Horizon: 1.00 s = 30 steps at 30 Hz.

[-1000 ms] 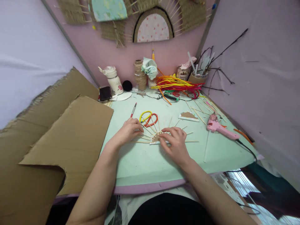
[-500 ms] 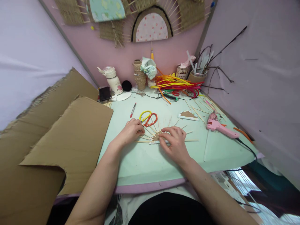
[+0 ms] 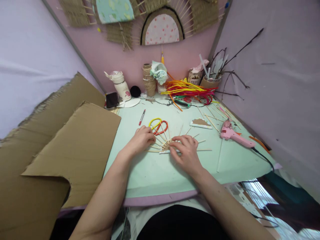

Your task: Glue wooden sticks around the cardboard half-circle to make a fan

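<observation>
Several thin wooden sticks (image 3: pixel 163 136) fan out from a small cardboard half-circle (image 3: pixel 166 147) lying on the pale green table. My left hand (image 3: pixel 142 140) pinches one of the sticks on the left side of the fan. My right hand (image 3: pixel 185 151) rests over the right part of the half-circle, fingers apart and tips on the cardboard and stick ends. It covers some of the sticks. Scissors (image 3: pixel 163 128) with yellow and red handles lie just behind the fan, partly under the stick tips. A second cardboard half-circle (image 3: pixel 200 123) with a pale edge lies behind my right hand.
A pink glue gun (image 3: pixel 236 135) lies at the right with its cord over the edge. Large cardboard sheets (image 3: pixel 82 143) cover the left. A marker (image 3: pixel 142 117), white bottle (image 3: pixel 120 85), twine spool (image 3: pixel 149 80) and coloured pipe-like strands (image 3: pixel 187 88) lie or stand farther back.
My left hand has shifted very slightly to the right along the fan's left side. My right hand and the cardboard half-circle stay in place.
</observation>
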Tool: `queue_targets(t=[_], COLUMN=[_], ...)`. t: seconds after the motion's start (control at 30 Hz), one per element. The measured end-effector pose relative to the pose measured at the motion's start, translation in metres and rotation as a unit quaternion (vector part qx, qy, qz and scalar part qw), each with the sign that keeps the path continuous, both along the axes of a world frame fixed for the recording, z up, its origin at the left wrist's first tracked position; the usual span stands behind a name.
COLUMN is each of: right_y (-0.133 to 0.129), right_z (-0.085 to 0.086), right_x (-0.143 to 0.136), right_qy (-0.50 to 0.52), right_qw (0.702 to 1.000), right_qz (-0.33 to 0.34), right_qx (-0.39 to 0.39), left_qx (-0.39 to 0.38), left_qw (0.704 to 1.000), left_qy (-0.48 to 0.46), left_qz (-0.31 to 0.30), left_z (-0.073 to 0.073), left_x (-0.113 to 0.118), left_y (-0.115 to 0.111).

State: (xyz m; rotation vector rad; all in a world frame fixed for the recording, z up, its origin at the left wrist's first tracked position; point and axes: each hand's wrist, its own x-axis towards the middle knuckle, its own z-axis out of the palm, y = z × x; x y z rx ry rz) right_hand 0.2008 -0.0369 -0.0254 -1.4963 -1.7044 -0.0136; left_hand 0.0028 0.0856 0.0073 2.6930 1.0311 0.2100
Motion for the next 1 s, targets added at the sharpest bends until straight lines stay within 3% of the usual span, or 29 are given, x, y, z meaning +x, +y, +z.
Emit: queue_targets(t=[1.0], right_y=[0.0003], right_z=[-0.0009], right_x=[0.0005], right_qy=[0.010], right_qw=[1.000], right_qz=[0.004], right_qx=[-0.010], left_qx=[0.004], left_qw=[1.000], left_qy=[-0.007], left_qz=[0.006], left_z=[-0.0009], left_x=[-0.0021], left_y=[0.0001])
